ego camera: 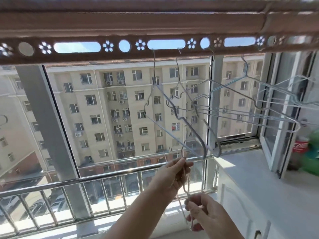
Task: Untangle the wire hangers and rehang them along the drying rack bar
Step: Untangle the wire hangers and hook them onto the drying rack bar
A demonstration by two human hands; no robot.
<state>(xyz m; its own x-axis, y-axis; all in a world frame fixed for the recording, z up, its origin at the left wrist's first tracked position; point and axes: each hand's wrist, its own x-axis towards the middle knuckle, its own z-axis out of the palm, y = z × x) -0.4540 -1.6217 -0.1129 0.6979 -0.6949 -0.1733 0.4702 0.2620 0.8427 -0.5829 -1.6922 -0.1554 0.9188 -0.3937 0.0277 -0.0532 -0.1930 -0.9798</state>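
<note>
Overhead, four hangers on the bar, one more in both hands

Up top, the brown bar [120, 56] runs across the window, pierced with round, oval and flower-shaped holes. Four wire hangers [224, 113] hook into its lower edge, side by side from the middle toward the right. They do not hang straight: their frames swing out to the right and cross one another, so the wires overlap in a loose tangle. More pale hangers blur together at the far right, and I cannot tell how they are hooked.

Below them, a fifth, white hanger [184, 185] is held between the hands, well under the bar and apart from it. The left hand [172, 173] pinches its upper end between thumb and fingertips, just beneath the lowest corners of the hung frames. The right hand [203, 214] is lower and nearer the camera, its fingers curled round the lower wires.

Behind the hands a steel railing [86, 178] crosses the glass. A white sill [241, 169] lies to the right, with a red-labelled bottle [300, 145] beside something green [312, 152] at the frame's edge
</note>
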